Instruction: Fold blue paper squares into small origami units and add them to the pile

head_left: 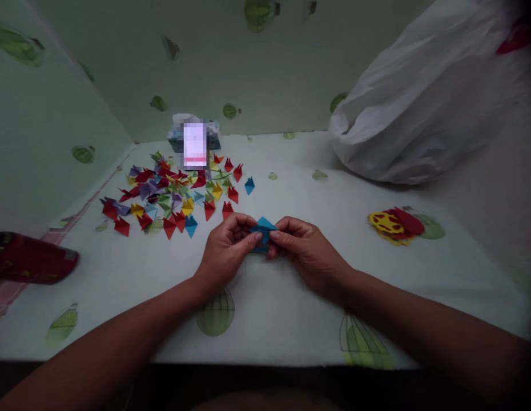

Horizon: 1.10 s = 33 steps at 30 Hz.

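Note:
A small blue piece of folded origami paper (265, 224) is held between both hands, above the middle of the table. My left hand (228, 246) pinches its left side, thumb on top and fingers curled behind. On its right side my right hand (306, 246) grips it in the same way, thumb and fingers closed. The paper comes to a point at its far edge; its lower part is partly hidden by my thumbs. Left of the hands lies a spread of folded paper pieces (169, 225) in red, purple, yellow, green and blue. A single blue folded piece (249, 185) sits just beyond the paper.
At the back stands a tissue box (175, 140) with a bright, pixelated screen (194, 142) before it. A dark red can (43, 260) is at the left edge. To the right lie red and yellow cut-out pieces (396, 224), below a large white plastic bag (411, 114).

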Each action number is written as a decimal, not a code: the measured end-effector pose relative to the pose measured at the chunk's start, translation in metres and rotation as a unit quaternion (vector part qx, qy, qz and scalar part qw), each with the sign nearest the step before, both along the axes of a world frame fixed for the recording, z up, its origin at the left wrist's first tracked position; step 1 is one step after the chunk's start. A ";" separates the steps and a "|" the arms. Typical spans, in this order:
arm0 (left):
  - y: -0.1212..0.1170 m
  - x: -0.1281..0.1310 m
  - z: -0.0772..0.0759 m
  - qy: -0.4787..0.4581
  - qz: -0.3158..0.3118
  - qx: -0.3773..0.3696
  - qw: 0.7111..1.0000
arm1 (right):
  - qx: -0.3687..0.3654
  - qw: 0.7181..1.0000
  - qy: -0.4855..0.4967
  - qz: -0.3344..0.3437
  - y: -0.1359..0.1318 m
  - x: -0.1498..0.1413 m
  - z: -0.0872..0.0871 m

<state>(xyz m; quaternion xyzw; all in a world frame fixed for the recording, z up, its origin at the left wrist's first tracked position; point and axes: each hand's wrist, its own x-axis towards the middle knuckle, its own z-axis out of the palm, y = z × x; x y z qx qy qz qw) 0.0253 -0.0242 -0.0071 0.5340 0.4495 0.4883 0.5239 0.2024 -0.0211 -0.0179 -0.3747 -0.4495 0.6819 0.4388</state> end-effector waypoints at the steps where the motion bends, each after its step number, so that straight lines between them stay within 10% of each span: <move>1: 0.001 -0.001 0.000 0.000 0.003 0.001 1.000 | 0.003 1.000 -0.010 0.013 0.000 0.000 0.000; 33: -0.003 0.003 -0.004 0.011 -0.039 0.040 0.998 | 0.165 0.976 -0.120 -0.072 -0.001 0.004 0.007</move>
